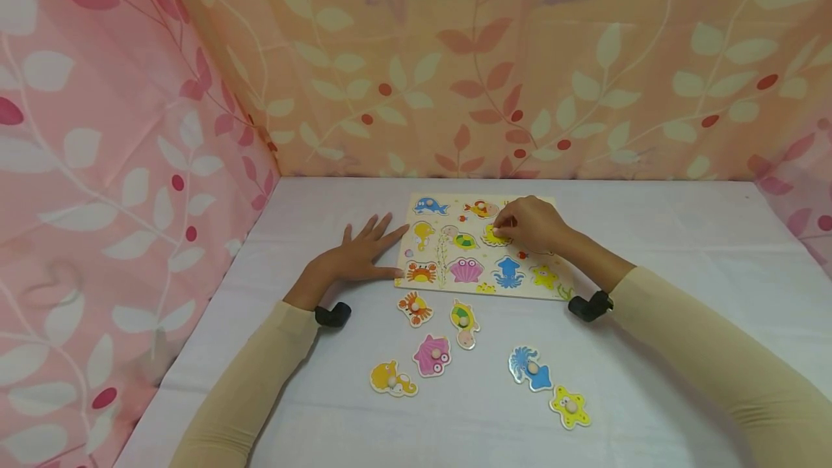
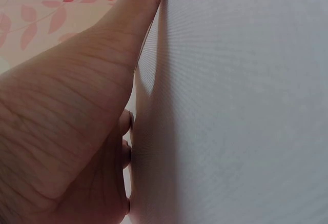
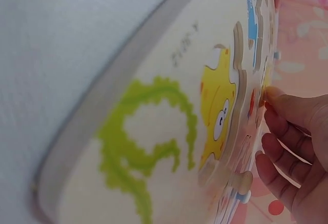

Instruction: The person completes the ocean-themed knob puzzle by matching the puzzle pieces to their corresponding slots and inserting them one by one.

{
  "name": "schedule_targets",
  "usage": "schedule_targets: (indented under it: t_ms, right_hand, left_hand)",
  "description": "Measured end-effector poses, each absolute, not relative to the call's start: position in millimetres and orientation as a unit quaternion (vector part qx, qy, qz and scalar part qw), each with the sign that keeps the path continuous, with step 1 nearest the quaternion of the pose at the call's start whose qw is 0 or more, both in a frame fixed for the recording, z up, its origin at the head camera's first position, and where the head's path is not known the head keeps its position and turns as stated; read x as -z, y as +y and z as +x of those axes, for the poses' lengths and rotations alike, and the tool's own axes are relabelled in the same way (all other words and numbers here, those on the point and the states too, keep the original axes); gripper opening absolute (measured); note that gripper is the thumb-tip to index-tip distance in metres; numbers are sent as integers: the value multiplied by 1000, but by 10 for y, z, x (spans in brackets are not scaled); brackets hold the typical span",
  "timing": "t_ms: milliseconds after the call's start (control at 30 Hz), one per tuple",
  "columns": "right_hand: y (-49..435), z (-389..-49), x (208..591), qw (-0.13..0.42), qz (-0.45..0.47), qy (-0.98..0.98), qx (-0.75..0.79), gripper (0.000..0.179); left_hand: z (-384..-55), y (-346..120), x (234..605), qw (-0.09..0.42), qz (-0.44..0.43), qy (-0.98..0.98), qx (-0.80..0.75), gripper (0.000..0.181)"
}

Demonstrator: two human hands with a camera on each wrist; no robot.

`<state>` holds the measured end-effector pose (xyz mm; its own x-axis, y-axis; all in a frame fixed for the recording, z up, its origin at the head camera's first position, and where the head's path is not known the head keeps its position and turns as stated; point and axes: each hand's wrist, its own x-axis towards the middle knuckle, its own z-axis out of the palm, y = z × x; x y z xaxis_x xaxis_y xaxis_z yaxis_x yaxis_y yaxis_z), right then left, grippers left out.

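A wooden sea-animal puzzle board (image 1: 474, 294) lies on the table. My right hand (image 1: 531, 224) is over its right half, thumb and index finger pinching a yellow octopus puzzle piece (image 1: 492, 236) at its slot. In the right wrist view the fingertips (image 3: 274, 92) meet close over the board; the hand hides most of the piece. My left hand (image 1: 360, 255) lies with fingers spread, thumb and fingertips at the board's left edge. Blue whale (image 1: 430, 206) and red-yellow fish (image 1: 481, 208) pieces sit in the top row.
Loose knobbed pieces lie in front of the board: crab (image 1: 414, 308), turtle (image 1: 464, 323), pink shell (image 1: 432, 355), seahorse (image 1: 393, 379), blue squid (image 1: 529, 368) and yellow starfish (image 1: 570, 406). A leaf-patterned cloth (image 1: 403, 92) hangs behind the white-covered table (image 1: 312, 410).
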<state>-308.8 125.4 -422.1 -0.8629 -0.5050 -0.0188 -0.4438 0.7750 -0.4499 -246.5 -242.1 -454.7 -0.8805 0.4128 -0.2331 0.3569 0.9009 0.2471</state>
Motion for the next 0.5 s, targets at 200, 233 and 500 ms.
schedule_targets:
  t_ms: [200, 233, 500]
  right_hand:
    - [1257, -3083, 4236, 69, -256, 938, 223, 16]
    - [1257, -3083, 4238, 69, -256, 938, 224, 16]
    - [1244, -3081, 4223, 69, -257, 940, 215, 17]
  left_hand:
    - [-2467, -2421, 4546, 146, 198, 964, -101, 101]
    - [-2468, -2422, 4548, 146, 197, 964, -101, 101]
    - [-2478, -2424, 4542, 149, 195, 964, -99, 101]
